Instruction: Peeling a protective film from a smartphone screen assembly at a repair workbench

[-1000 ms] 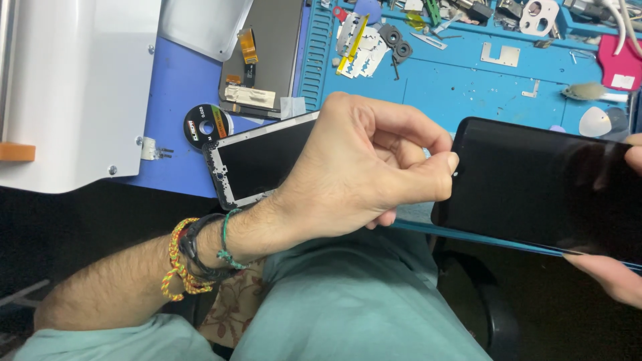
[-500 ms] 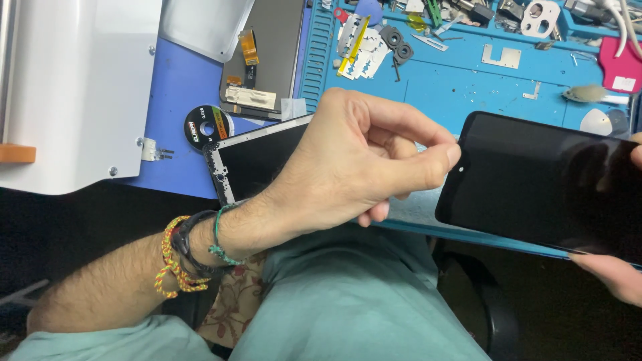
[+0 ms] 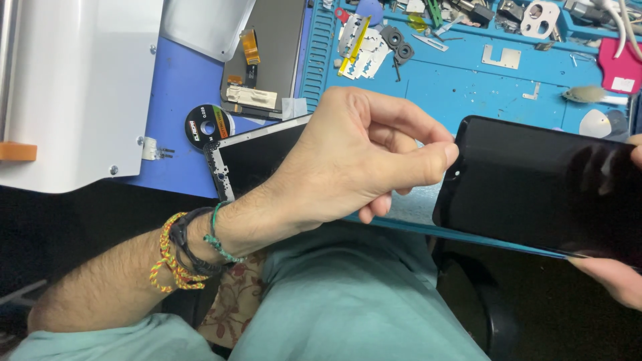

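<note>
The left hand (image 3: 354,160) pinches the near corner of a black phone screen (image 3: 542,190) between thumb and forefinger, while the right hand (image 3: 612,277) grips its far edge from below. The screen hangs above the front edge of the blue work mat (image 3: 468,87), a little further right than a second ago. A second screen in its frame (image 3: 251,160) lies beneath the left wrist, beside a small spool (image 3: 208,126).

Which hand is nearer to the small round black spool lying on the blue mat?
The left hand: it is just right of the small round black spool. The right hand is far across, under the black glass screen panel.
</note>
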